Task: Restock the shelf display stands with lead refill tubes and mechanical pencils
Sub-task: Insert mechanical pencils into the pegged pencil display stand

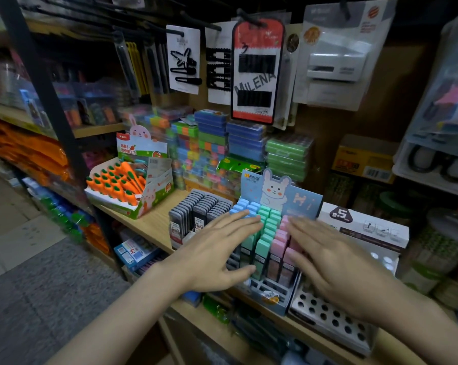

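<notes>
Three colours of lead refill tubes (268, 227), blue, green and pink, stand upright in rows in the bunny display stand (272, 296) at the front edge of the wooden shelf (146, 222), with several front slots of the stand still unfilled. They look like light, stiff plastic cases with smooth sides, likely to slip or tip their neighbours, so each is best pinched by its cap end and lowered straight into a slot. Left hand (212, 248) lies flat, palm down, fingers straight and slightly spread, its tips over the blue and green rows; whether it presses them I cannot tell. Right hand (336, 262) mirrors it over the pink rows, fingers extended and holding nothing. Just left stands a box of grey lead cases (198, 212); right, a perforated metal pencil stand (330, 320); further left, carrot cutters (117, 183).
</notes>
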A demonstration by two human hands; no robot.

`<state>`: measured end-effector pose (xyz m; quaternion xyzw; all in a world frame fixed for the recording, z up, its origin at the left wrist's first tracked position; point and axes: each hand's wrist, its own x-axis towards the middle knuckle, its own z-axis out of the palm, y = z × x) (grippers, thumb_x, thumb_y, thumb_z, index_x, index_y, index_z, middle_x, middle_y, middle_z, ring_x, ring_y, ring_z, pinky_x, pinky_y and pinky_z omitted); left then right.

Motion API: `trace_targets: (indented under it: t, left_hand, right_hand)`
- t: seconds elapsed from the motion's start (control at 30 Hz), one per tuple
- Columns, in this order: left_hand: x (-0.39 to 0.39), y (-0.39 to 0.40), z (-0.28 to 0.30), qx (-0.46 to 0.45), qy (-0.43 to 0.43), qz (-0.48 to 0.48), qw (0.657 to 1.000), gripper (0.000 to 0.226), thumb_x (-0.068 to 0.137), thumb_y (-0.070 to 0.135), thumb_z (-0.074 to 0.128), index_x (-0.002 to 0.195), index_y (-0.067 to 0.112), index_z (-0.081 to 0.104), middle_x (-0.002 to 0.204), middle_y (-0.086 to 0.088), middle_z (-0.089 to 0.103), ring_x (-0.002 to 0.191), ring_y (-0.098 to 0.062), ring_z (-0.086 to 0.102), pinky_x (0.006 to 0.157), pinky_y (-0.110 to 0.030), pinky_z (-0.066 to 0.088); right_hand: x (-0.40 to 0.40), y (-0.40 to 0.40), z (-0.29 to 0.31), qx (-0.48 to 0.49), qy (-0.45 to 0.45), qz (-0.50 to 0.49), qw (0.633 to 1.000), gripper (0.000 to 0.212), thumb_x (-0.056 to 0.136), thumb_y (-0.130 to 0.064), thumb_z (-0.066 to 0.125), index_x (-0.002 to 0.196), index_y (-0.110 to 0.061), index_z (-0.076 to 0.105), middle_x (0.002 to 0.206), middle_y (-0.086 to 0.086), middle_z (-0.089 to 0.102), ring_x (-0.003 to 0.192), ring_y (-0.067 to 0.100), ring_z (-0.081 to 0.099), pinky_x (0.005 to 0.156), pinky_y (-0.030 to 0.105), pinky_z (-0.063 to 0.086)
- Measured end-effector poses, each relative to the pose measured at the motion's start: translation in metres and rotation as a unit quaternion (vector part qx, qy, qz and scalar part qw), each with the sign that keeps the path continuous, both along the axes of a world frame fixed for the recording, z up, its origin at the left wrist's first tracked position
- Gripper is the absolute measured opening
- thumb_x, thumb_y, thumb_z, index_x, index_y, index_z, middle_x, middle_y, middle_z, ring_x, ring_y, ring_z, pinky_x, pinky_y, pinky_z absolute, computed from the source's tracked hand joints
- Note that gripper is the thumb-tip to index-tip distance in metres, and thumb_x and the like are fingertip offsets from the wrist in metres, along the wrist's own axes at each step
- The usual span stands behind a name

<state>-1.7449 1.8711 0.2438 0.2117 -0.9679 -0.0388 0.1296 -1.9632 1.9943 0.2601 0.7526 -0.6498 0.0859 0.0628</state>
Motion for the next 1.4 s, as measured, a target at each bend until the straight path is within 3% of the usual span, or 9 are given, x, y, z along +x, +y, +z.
trace_targets:
  t: [0.07, 0.13, 0.3, 0.47, 0.7, 0.93, 1.13, 1.27, 1.4]
  left_hand:
    - [-0.006, 0.005, 0.003, -0.002, -0.004, -0.010, 1.000, 0.071, 0.094, 0.060, 0.041, 0.154, 0.030, 0.018, 0.161, 0.017, 0.010, 0.146, 0.003, -0.008, 0.121, -0.026, -0.002]
    - [-0.013, 0.010, 0.004, -0.003, -0.019, -0.023, 1.000, 0.070, 0.094, 0.061, 0.039, 0.154, 0.030, 0.017, 0.161, 0.017, 0.008, 0.146, 0.003, -0.010, 0.119, -0.023, -0.009]
    - [-0.017, 0.016, 0.003, -0.004, -0.048, -0.021, 0.999, 0.072, 0.095, 0.062, 0.035, 0.155, 0.031, 0.008, 0.161, 0.019, 0.001, 0.143, 0.006, -0.016, 0.116, -0.019, -0.015]
    - [-0.027, 0.016, 0.011, 0.010, -0.032, -0.029, 0.999, 0.070, 0.095, 0.062, 0.036, 0.154, 0.031, 0.015, 0.161, 0.017, 0.003, 0.144, 0.006, -0.014, 0.117, -0.020, -0.012]
    - [-0.035, 0.015, 0.010, 0.045, -0.025, -0.027, 0.998, 0.068, 0.093, 0.063, 0.039, 0.152, 0.032, 0.023, 0.160, 0.015, 0.015, 0.143, 0.008, -0.003, 0.117, -0.019, -0.003]
    - [-0.051, 0.008, 0.020, 0.066, -0.003, -0.007, 0.998, 0.069, 0.091, 0.060, 0.047, 0.149, 0.030, 0.025, 0.159, 0.005, 0.022, 0.145, -0.002, 0.009, 0.114, -0.020, 0.002]
    - [-0.050, 0.006, 0.018, 0.055, -0.014, -0.004, 0.998, 0.069, 0.091, 0.063, 0.044, 0.149, 0.030, 0.027, 0.160, 0.005, 0.020, 0.143, 0.000, 0.005, 0.111, -0.015, -0.004]
    - [-0.039, 0.008, 0.015, 0.046, -0.007, -0.013, 0.999, 0.070, 0.092, 0.063, 0.041, 0.152, 0.035, 0.018, 0.161, 0.014, 0.010, 0.138, 0.016, -0.010, 0.106, -0.005, -0.015]
    - [-0.027, 0.013, 0.011, 0.005, -0.040, -0.036, 0.999, 0.064, 0.095, 0.059, 0.038, 0.152, 0.036, 0.018, 0.158, 0.023, 0.007, 0.139, 0.014, -0.017, 0.110, -0.010, -0.019]
  right_hand:
    - [-0.007, 0.011, 0.003, -0.043, -0.015, -0.006, 0.999, 0.059, 0.101, -0.055, 0.022, 0.142, -0.021, 0.048, 0.145, -0.008, 0.046, 0.134, 0.009, 0.044, 0.114, 0.029, 0.015]
    - [-0.009, 0.018, 0.001, -0.043, -0.024, -0.007, 0.999, 0.054, 0.100, -0.052, 0.032, 0.134, -0.018, 0.059, 0.136, -0.003, 0.058, 0.125, 0.015, 0.056, 0.110, 0.032, 0.027]
    - [-0.005, 0.023, -0.011, 0.023, 0.044, -0.020, 0.999, 0.058, 0.098, -0.054, 0.033, 0.143, -0.019, 0.048, 0.146, -0.001, 0.048, 0.138, 0.017, 0.042, 0.117, 0.035, 0.017]
    - [-0.006, 0.017, -0.001, -0.013, 0.062, -0.039, 0.997, 0.058, 0.096, -0.053, 0.029, 0.128, -0.018, 0.064, 0.130, 0.000, 0.063, 0.125, 0.020, 0.056, 0.103, 0.038, 0.042]
    - [-0.002, 0.017, 0.000, 0.017, 0.095, -0.055, 0.994, 0.061, 0.094, -0.054, 0.031, 0.126, -0.016, 0.065, 0.126, 0.002, 0.066, 0.118, 0.021, 0.061, 0.094, 0.039, 0.049]
    - [0.003, 0.003, -0.004, 0.016, 0.078, -0.067, 0.995, 0.074, 0.093, -0.060, 0.013, 0.151, -0.018, 0.027, 0.152, -0.002, 0.037, 0.131, 0.022, 0.034, 0.103, 0.036, 0.031]
    - [0.002, 0.006, -0.006, 0.040, 0.067, -0.078, 0.994, 0.072, 0.095, -0.060, 0.015, 0.153, -0.018, 0.022, 0.155, -0.002, 0.031, 0.135, 0.021, 0.027, 0.108, 0.036, 0.025]
    - [-0.001, 0.022, -0.001, -0.014, 0.088, -0.064, 0.994, 0.063, 0.097, -0.053, 0.028, 0.138, -0.014, 0.054, 0.138, 0.003, 0.057, 0.126, 0.025, 0.052, 0.101, 0.040, 0.045]
    - [-0.005, 0.034, -0.009, -0.001, 0.116, -0.038, 0.993, 0.057, 0.097, -0.051, 0.029, 0.136, -0.020, 0.057, 0.137, -0.001, 0.058, 0.130, 0.026, 0.051, 0.102, 0.050, 0.045]
